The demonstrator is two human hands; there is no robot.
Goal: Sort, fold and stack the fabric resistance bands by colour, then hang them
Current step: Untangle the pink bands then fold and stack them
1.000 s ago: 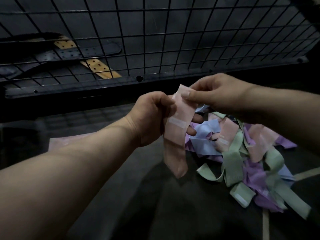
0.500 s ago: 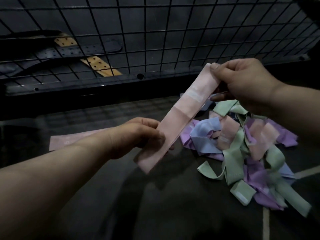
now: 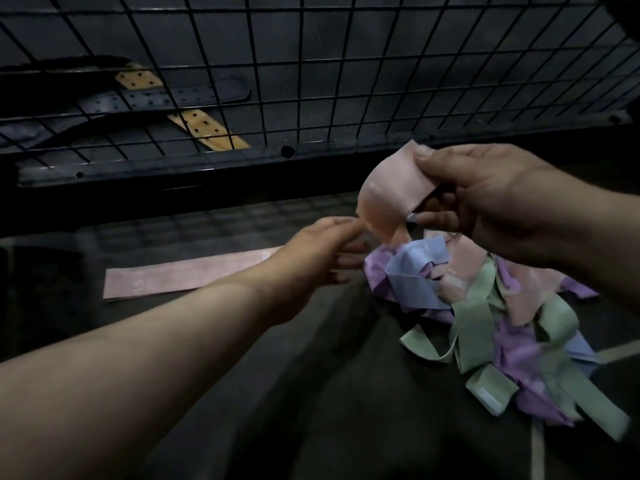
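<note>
Nearest, the bare dark surface [image 3: 311, 393] leaves open room at lower centre. At lower right lies one tangled pile [image 3: 485, 323] of green, purple, blue and pink bands, too knotted to count. Above it the right hand [image 3: 491, 209] pinches one curled pink band [image 3: 391, 199]. The blurred left hand [image 3: 322, 251] reaches its lower end, grip unclear. One flat pink band [image 3: 187, 275] lies centre left, short of the wire grid [image 3: 311, 64].

Dim storeroom, judging by its wire grid panel [image 3: 311, 64] with punched belts [image 3: 180, 97] behind.

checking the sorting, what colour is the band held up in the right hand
Pale pink band, clearest in the head view.
</note>
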